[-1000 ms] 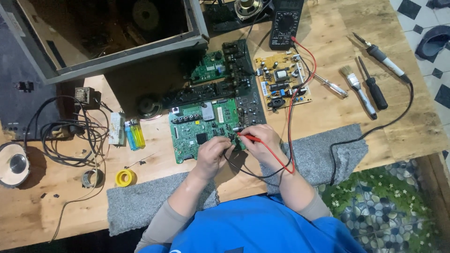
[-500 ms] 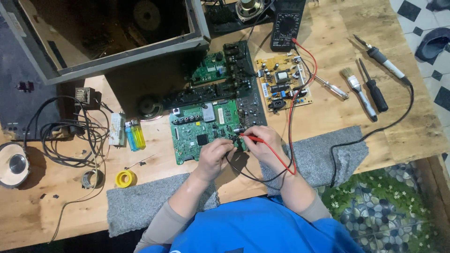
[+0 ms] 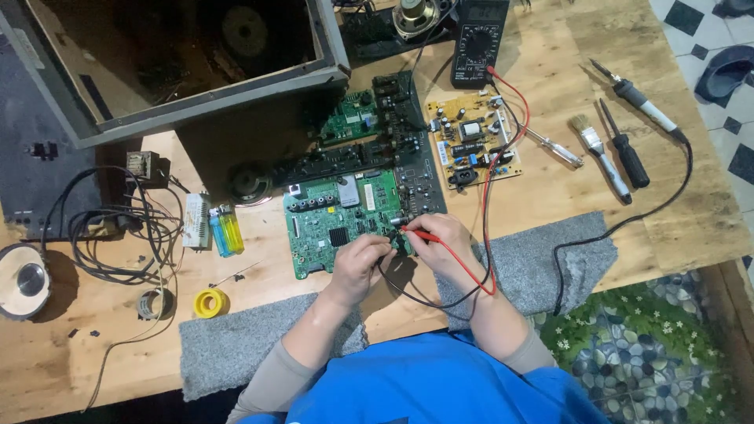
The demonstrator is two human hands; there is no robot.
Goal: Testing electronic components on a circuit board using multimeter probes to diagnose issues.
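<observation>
A green circuit board [image 3: 334, 220] lies on the wooden bench in front of me. My left hand [image 3: 360, 263] grips a black test probe at the board's lower right corner. My right hand [image 3: 441, 239] holds the red test probe [image 3: 420, 234], its tip on the same corner of the board. Both hands sit close together, almost touching. Red and black leads [image 3: 471, 279] loop from the probes up to a black multimeter [image 3: 477, 39] at the back of the bench.
A yellow-tan power board [image 3: 471, 145] and dark boards [image 3: 393, 126] lie behind. A soldering iron [image 3: 638, 98], screwdrivers [image 3: 624, 149] and a brush [image 3: 597, 149] rest at right. Lighters [image 3: 224, 229], solder roll [image 3: 209, 302], tangled wires [image 3: 118, 235] sit left. An open cabinet [image 3: 181, 71] stands at back left.
Both hands stay at the board's lower right corner with only tiny shifts of the probe tips. Nothing else has moved.
</observation>
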